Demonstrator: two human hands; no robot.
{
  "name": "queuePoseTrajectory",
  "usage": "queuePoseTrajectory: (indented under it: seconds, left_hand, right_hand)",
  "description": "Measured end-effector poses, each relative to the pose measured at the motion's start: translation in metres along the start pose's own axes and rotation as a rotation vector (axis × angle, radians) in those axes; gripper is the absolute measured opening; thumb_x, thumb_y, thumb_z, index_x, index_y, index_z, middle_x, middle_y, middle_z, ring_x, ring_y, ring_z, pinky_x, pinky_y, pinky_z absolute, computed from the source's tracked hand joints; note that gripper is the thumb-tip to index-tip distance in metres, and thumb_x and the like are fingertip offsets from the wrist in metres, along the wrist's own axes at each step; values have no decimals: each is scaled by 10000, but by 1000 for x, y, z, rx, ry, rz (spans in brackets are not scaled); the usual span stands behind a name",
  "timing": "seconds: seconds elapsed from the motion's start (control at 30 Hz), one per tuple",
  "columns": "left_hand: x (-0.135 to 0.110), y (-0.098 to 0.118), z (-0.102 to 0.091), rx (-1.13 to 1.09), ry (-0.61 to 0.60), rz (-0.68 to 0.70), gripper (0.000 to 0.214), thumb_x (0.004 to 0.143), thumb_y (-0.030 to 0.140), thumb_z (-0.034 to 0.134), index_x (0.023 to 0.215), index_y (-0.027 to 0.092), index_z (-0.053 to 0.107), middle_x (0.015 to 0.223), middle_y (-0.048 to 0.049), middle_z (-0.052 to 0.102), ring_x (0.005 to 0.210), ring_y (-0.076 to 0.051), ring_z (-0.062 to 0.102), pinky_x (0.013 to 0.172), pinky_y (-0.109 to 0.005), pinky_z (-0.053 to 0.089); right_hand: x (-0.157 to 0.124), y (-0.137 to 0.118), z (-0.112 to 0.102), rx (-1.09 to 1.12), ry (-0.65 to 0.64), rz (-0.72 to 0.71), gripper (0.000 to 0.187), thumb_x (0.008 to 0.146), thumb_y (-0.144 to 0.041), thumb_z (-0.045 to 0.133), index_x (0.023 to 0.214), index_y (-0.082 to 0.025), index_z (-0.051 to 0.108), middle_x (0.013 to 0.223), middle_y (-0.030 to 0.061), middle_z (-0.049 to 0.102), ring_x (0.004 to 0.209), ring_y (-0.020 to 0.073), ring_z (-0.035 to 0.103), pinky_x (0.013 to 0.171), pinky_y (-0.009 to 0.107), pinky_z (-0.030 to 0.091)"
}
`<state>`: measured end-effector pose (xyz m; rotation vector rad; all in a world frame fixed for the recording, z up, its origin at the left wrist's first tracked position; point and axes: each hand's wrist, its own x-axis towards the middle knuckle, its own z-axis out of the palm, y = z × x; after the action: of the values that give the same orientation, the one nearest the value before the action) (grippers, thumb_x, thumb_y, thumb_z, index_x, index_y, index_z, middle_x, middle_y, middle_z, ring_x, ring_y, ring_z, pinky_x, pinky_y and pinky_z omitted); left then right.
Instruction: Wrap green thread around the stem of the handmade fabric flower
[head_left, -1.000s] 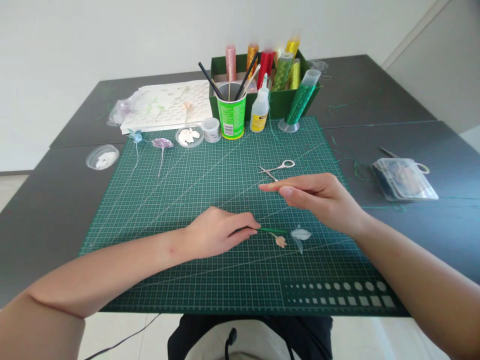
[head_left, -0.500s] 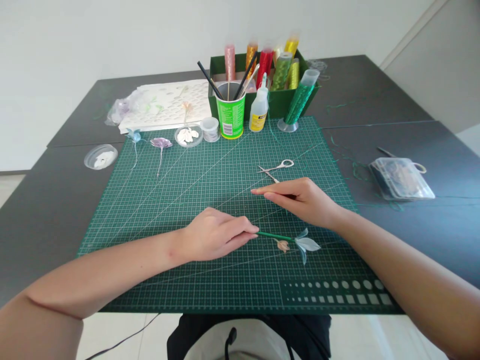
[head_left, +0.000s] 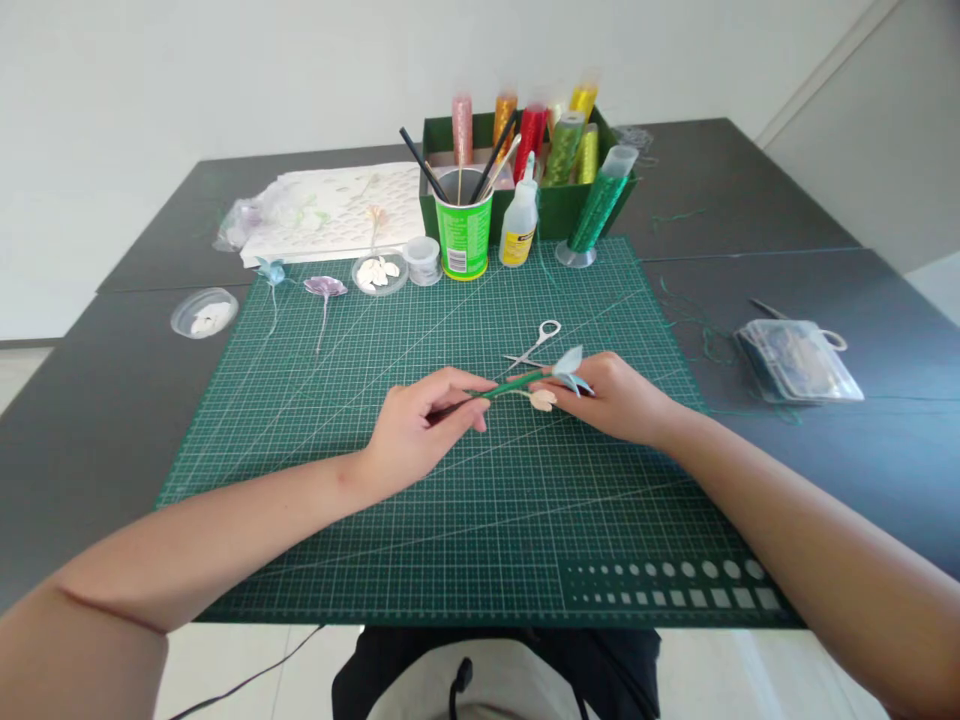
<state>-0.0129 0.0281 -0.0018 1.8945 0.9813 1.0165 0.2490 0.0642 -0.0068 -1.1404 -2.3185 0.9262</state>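
My left hand (head_left: 424,425) is closed around a green-wrapped stem (head_left: 517,383), held a little above the cutting mat. At the stem's right end is a pale blue flower (head_left: 568,365); a small cream flower (head_left: 543,400) on a thin stalk hangs just below it. My right hand (head_left: 619,395) is behind the pale blue flower, fingers pointing left and pressed together. Its fingertips are partly covered by the stem, and whatever they pinch cannot be made out. Small scissors (head_left: 534,345) with white handles lie right beyond the right fingers, partly hidden by them.
The green cutting mat (head_left: 315,540) covers the table's middle. Behind it stand a green cup (head_left: 465,240) of tools, a glue bottle (head_left: 519,220), a green thread spool (head_left: 600,205) and a spool box (head_left: 435,135). Wire flowers (head_left: 325,287) lie left, a plastic case (head_left: 799,360) right.
My left hand has raised the stem and flowers away from me, turning the flower end up beside my right fingers. The scissors have shifted left and turned. My right hand has barely moved.
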Motion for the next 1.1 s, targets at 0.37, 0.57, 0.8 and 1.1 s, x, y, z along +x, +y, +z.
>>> queuePoseTrajectory:
  seconds: [0.37,0.57,0.8,1.1]
  left_hand:
    - [18,-8,-6,-602,44,-483,215,887,322,751,1010,167,667,622,56,625,431,-26,330,399,-161,199]
    - [20,-10,-10,-690,45,-510,232,880,328,765,1010,171,654,613,65,601,423,-21,292,387,-154,173]
    - [19,-9,-9,-686,25,-495,232,877,328,770,1003,168,658,612,61,604,430,-22,304,397,-153,189]
    - [16,-9,-5,-669,-47,-432,211,906,339,739,1012,171,668,609,54,618,423,-27,298,407,-178,180]
  right_hand:
    - [0,-15,-6,198,27,84,352,949,-421,598,1011,-164,830,574,-16,588,487,93,389,476,257,271]
    - [6,-6,-15,491,598,266,291,932,-423,591,823,-217,765,570,-30,451,528,121,396,526,283,330]
    - [4,-2,-6,-74,886,148,177,866,-220,663,1041,-225,686,1203,112,672,1229,301,601,1082,535,450]
    - [-7,-32,37,-24,139,-197,573,1009,-245,526,1561,-145,411,1528,191,545,1438,281,509,1155,499,456]
